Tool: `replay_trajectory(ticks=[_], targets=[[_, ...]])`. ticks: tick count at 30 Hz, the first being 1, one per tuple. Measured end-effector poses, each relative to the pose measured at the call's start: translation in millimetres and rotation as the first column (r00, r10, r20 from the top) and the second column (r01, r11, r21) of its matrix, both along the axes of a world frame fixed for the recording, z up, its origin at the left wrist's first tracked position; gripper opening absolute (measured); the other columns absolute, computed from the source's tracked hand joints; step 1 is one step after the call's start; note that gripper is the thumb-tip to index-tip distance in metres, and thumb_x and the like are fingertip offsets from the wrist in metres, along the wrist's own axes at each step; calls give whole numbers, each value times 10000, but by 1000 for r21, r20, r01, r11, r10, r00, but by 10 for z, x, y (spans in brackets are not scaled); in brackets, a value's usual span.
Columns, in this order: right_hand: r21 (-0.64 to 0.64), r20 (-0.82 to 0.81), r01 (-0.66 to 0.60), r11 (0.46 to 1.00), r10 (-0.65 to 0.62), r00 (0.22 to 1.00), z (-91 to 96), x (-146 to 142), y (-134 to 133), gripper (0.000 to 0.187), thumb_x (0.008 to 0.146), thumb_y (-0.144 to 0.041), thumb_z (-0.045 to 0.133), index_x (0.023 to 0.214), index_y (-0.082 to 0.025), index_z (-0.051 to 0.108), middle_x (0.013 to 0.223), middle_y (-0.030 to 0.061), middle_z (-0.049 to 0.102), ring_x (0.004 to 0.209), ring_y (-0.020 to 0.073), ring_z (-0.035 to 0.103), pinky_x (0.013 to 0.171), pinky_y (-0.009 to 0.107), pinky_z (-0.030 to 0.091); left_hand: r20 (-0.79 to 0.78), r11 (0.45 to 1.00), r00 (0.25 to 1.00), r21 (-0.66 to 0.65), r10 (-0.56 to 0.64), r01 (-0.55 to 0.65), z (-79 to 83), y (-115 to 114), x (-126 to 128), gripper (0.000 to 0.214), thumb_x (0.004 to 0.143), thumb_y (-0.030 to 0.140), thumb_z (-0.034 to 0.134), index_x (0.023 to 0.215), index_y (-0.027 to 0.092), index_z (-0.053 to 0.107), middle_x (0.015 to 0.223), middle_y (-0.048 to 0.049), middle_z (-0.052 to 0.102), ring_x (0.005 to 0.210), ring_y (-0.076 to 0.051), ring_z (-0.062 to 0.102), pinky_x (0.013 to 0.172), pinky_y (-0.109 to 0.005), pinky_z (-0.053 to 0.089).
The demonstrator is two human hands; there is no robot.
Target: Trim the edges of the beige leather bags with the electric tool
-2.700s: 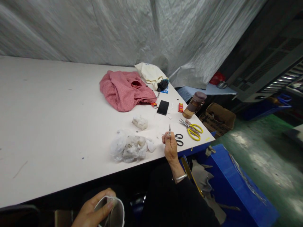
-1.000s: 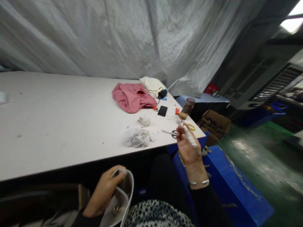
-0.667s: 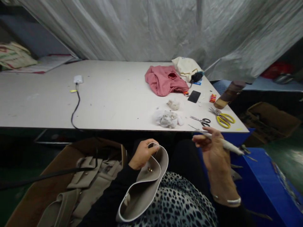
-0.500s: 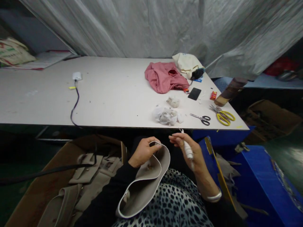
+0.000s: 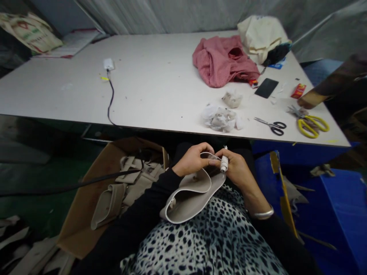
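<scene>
My left hand (image 5: pixel 192 159) pinches the upper rim of a beige bag (image 5: pixel 186 204) made of a leather-like sheet. The bag rests on my lap, its curved mouth gaping toward me. Close beside it, my right hand (image 5: pixel 238 170) grips a small tool with a white-wrapped handle (image 5: pixel 224 163). The fingers of both hands meet at the rim, where a thin light edge or thread runs between them. The tool's working tip cannot be made out. A patterned apron (image 5: pixel 183 248) lies under the bag.
On the table (image 5: pixel 149 76) are black-handled scissors (image 5: pixel 272 125), yellow-handled shears (image 5: pixel 311 124), crumpled white plastic (image 5: pixel 220 118), a dark phone-like slab (image 5: pixel 266 88) and pink cloth (image 5: pixel 220 63). A cardboard box (image 5: pixel 77 217) with beige pieces stands left, a blue bin (image 5: pixel 341 210) right.
My right hand has come left to the bag's rim with the white-handled tool, its grip turned. The view has shifted, so the table sits higher and more of the floor shows.
</scene>
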State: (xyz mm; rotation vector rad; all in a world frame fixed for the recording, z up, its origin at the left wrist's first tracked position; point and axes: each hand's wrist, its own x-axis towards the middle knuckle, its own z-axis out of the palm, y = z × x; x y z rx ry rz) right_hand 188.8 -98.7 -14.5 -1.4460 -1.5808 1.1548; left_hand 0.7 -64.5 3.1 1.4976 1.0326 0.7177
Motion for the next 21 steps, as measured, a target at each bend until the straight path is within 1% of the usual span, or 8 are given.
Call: replay_trajectory(ticks=[4,9,11,13,15,19,20,21], targets=[[-66,-156,1,998,-11,988,-59,-43,29,325,789,-495,797,843,-175,771,649,-15,627,590,131,509,543,237,374,10,998,999,37,-53,52,26,32,-66,227,734,226,786,911,150,666,901,-20,663,878,-183,609,826,-292,484],[-28,-211,66,997,-70,975,158,-186,-95,335,815,-525,766,821,-191,768,656,-10,653,605,139,552,576,249,414,80,990,989,-63,-124,129,234,0,-265,302,728,222,757,1024,174,721,978,-47,702,911,-222,642,835,-318,516],[80,-165,114,990,-99,981,207,-254,-120,314,857,-527,737,807,-218,767,695,-8,680,656,146,587,615,249,437,145,981,988,-174,-60,85,246,31,-363,390,693,274,816,1067,189,742,1022,-74,733,949,-271,669,852,-360,541],[158,-153,150,976,-126,980,235,-277,-112,310,888,-510,722,769,-225,755,719,-11,693,674,141,603,650,253,449,224,966,970,-254,98,-39,210,84,-434,404,644,327,856,1016,198,765,1070,-83,749,1013,-314,667,880,-384,547],[227,-159,225,947,-192,968,301,-210,-113,285,878,-482,753,759,-223,746,722,-14,689,676,139,605,664,257,453,250,940,942,-312,224,-140,161,123,-476,413,618,382,874,994,241,775,1068,-23,770,1086,-304,640,927,-369,528],[338,-154,442,831,-415,897,664,273,-322,247,886,-431,762,753,-223,738,688,-12,661,653,149,593,651,277,468,177,848,906,-457,384,-270,27,155,-544,370,595,404,897,912,259,775,1005,39,784,1102,-284,612,928,-349,508],[381,-149,506,774,-489,859,785,434,-418,219,893,-416,759,781,-229,743,701,-13,662,652,149,588,647,279,474,174,837,900,-469,400,-281,-19,158,-563,345,609,393,892,904,255,778,998,39,783,1105,-279,608,937,-343,501],[435,-161,605,667,-603,781,899,586,-515,196,886,-408,772,804,-234,739,719,-13,657,657,149,582,639,276,479,182,838,896,-465,404,-284,-66,154,-582,310,635,376,881,903,253,781,995,38,779,1111,-269,603,955,-334,491]])
